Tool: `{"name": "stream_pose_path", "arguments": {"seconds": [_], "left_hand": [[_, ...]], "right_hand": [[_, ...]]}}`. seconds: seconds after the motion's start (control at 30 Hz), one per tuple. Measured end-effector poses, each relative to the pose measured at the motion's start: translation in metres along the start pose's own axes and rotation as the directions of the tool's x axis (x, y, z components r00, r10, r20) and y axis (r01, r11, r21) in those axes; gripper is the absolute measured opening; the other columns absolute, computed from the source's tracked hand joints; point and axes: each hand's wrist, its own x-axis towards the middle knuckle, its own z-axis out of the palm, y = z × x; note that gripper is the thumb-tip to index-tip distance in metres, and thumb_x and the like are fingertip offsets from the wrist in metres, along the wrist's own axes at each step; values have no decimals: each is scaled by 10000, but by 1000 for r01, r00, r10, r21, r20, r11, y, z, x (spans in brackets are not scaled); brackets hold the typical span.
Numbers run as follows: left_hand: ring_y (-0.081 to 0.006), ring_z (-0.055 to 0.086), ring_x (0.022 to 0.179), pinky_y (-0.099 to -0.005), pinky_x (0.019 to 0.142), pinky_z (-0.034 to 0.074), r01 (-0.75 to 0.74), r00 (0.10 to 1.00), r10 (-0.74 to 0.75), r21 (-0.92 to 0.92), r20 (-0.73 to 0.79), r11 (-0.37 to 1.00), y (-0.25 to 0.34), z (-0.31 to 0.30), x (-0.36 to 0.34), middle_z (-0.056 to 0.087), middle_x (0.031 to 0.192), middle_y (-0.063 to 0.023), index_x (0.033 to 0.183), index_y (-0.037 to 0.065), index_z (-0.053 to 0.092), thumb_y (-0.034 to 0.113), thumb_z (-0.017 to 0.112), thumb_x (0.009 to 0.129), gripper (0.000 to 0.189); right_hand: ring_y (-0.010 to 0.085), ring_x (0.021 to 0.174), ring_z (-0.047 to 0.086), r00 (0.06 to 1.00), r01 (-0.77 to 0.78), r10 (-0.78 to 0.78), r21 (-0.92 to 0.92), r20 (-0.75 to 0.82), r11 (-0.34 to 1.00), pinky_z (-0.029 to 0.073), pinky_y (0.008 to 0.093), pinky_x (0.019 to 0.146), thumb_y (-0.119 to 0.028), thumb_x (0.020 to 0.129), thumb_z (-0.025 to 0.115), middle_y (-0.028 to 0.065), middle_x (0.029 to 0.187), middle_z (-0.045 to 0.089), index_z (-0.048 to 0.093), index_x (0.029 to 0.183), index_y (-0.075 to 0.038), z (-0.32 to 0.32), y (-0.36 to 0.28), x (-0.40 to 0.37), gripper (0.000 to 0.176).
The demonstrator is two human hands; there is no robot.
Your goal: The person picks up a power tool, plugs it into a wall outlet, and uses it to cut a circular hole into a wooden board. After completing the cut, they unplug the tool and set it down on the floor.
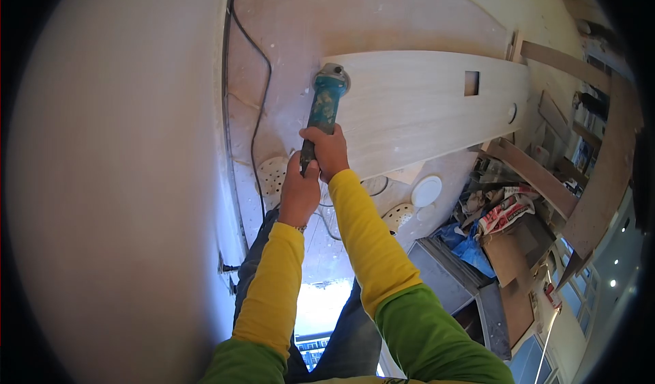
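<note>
An angle grinder [323,104] with a teal, scuffed body stretches away from me, its disc head at the left end of a pale board [416,104]. My right hand [331,153] wraps round the grinder's rear body. Just behind it, my left hand [300,191] is closed on the dark tail end of the tool. The board has a square cut-out and a small round hole toward its right end. The grinder's head overlaps the board's edge in this view.
A black cable [267,77] runs along the floor at left beside a plain wall [123,165]. Perforated discs [273,174] and a white round lid [426,191] lie near my legs. Rubble bags [505,213], a grey cabinet [443,275] and planks [535,176] crowd the right.
</note>
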Motion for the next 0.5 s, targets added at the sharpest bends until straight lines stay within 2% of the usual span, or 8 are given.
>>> {"name": "stream_pose_path", "arguments": {"seconds": [0.07,0.1,0.13,0.17,0.2,0.27,0.43,0.5], "left_hand": [[-204,611,858,-348,803,504,33,999,-32,17,-23,999,1,7,-10,663,1071,-112,1441,52,494,260,522,1052,442],[-264,640,943,-374,856,507,-29,996,33,59,-80,998,-1,14,-15,669,1133,-147,1450,54,487,270,524,1049,457],[-324,669,1028,-399,910,511,-87,986,100,102,-136,991,7,20,-20,675,1195,-181,1458,56,479,280,526,1045,472],[-408,639,1176,-437,992,489,-23,993,42,171,-110,985,14,23,-26,650,1285,-239,1467,58,469,309,543,1033,506],[-408,639,1176,-437,992,489,-27,993,46,176,-107,984,17,27,-27,650,1285,-239,1467,58,469,309,543,1033,506],[-404,643,1169,-439,990,493,-91,995,98,215,-21,972,19,32,-29,648,1285,-248,1476,58,460,334,565,1022,541],[-369,659,1156,-414,971,511,-182,983,174,237,55,954,13,38,-22,657,1280,-229,1481,61,467,369,598,1011,577],[-344,665,1153,-395,969,516,-267,964,258,207,71,941,10,37,-16,652,1299,-223,1488,58,464,395,616,1004,609]], "right_hand": [[195,798,630,999,12,-9,-54,49,998,530,326,729,-203,755,794,110,921,647,572,1072,-1,-7,-7,-8,436],[195,798,630,999,18,-16,-50,45,999,530,326,729,-203,755,794,110,921,647,572,1072,-1,-12,-5,-8,436],[205,806,632,998,0,-3,43,58,999,528,334,741,-211,757,791,116,928,653,573,1087,6,-19,1,-8,451],[215,814,633,997,-21,12,136,71,990,525,341,753,-220,758,789,122,934,658,575,1102,12,-25,5,-6,466],[215,814,633,998,-20,10,142,68,990,525,341,753,-220,758,789,122,934,658,575,1102,12,-32,4,-7,466],[196,768,627,998,-56,49,304,29,951,532,330,710,-207,788,778,106,898,652,572,1080,-7,-46,5,-8,410],[203,732,633,998,-68,64,412,24,908,543,333,670,-205,816,757,108,878,651,569,1072,-12,-62,6,-1,371],[203,732,635,998,-63,50,443,41,894,542,336,670,-199,824,747,112,874,651,566,1082,-9,-61,7,4,368]]}}
